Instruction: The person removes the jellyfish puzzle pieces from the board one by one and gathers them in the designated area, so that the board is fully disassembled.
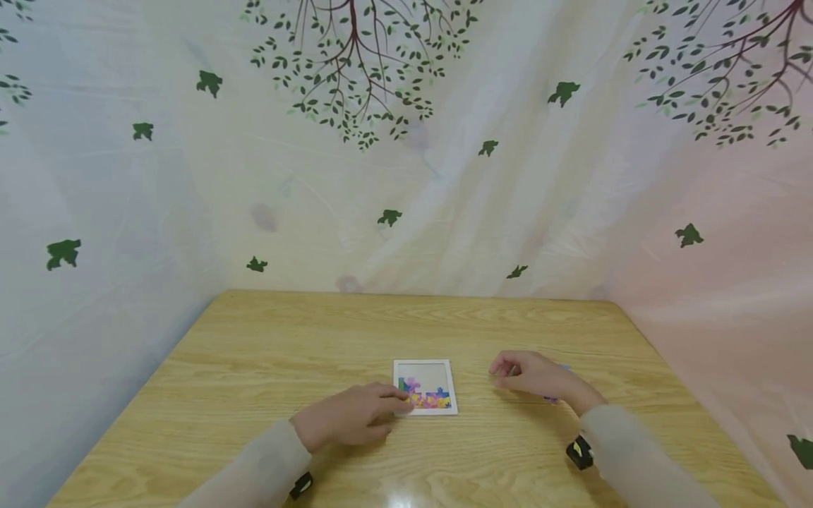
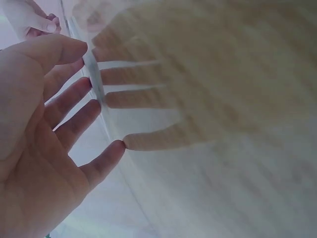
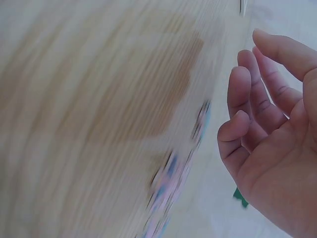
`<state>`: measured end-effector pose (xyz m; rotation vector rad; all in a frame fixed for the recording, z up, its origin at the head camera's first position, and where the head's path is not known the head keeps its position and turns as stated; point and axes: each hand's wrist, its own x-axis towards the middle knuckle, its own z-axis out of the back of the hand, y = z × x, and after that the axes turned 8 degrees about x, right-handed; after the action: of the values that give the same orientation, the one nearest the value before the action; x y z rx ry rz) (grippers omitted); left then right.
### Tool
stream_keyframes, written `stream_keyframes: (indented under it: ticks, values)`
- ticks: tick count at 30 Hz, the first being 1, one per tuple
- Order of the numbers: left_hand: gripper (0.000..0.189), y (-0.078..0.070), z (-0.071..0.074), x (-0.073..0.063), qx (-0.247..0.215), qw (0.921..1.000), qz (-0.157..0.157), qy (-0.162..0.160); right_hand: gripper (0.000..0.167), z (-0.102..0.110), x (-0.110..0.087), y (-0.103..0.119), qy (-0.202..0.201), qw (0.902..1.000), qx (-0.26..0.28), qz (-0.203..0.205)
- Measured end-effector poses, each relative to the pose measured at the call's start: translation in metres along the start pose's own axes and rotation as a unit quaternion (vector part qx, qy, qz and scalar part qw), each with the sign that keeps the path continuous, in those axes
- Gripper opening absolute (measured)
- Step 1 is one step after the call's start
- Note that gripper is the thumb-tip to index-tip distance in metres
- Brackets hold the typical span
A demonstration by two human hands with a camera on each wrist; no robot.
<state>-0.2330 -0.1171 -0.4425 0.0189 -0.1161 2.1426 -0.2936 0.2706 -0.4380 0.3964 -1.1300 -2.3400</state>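
A small white puzzle tray (image 1: 454, 395) lies on the wooden table. Joined colourful puzzle pieces (image 1: 438, 401) fill its lower part and left side, while bare backing shows above. My left hand (image 1: 356, 415) lies at the tray's lower left corner, its fingers spread and nearly straight; in the left wrist view the fingertips touch the tray's edge (image 2: 94, 74). My right hand (image 1: 530, 374) hovers to the right of the tray with loosely bent fingers. Nothing shows between its thumb and fingers in the right wrist view. Loose puzzle pieces (image 3: 168, 181) lie beneath it, blurred there and mostly hidden by the hand in the head view.
The wooden table (image 1: 305, 331) reaches back to a pale curtain (image 1: 432, 233) printed with leaves and branches. Similar cloth hangs along both sides. Each wrist carries a small black device, such as the one (image 1: 579, 452) under the right sleeve.
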Motion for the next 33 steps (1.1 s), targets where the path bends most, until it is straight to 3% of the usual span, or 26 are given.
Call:
stream_keyframes:
  ticks: [5,12,26,33]
  values:
    - [0.042,0.000,0.004,0.001,-0.016,0.9998,0.005,0.010,0.018,-0.014,0.019,0.012,0.016,0.9997,0.007,0.019]
    - [0.042,0.000,0.005,0.001,0.005,0.9999,-0.005,0.014,0.017,-0.036,0.045,0.029,0.032,0.9987,0.005,0.040]
    - [0.032,0.008,-0.004,0.008,0.001,0.9993,-0.020,-0.030,0.023,-0.074,0.075,0.053,0.066,0.9971,-0.006,0.039]
    - [0.024,0.007,-0.006,0.015,-0.005,0.9988,0.008,-0.048,0.025,-0.082,0.081,0.058,0.067,0.9973,0.001,0.030]
